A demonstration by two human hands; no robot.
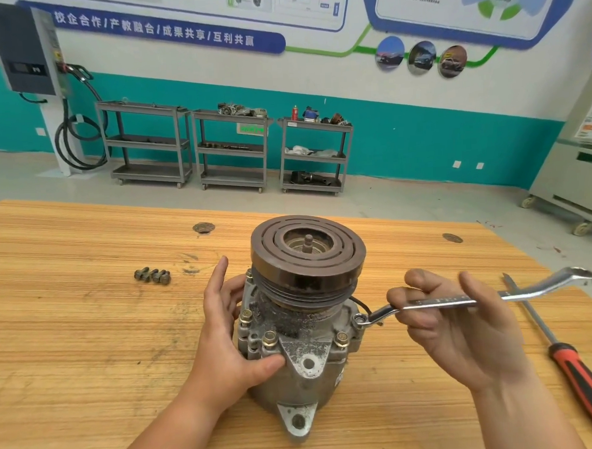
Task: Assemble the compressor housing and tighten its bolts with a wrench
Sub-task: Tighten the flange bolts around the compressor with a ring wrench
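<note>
A grey metal compressor housing (305,371) stands upright on the wooden table (71,339), its dark grooved pulley (308,254) on top. Several bolts (269,339) sit in its flange. My left hand (224,331) grips the housing's left side, thumb on the front. My right hand (461,322) holds a silver ring wrench (531,291) by its shaft. The wrench's ring end sits on a bolt at the housing's right side (360,319).
Three loose bolts (152,275) lie on the table to the left. A screwdriver with a red and black handle (584,377) lies at the right edge. Grey shelf carts (232,148) stand by the far wall.
</note>
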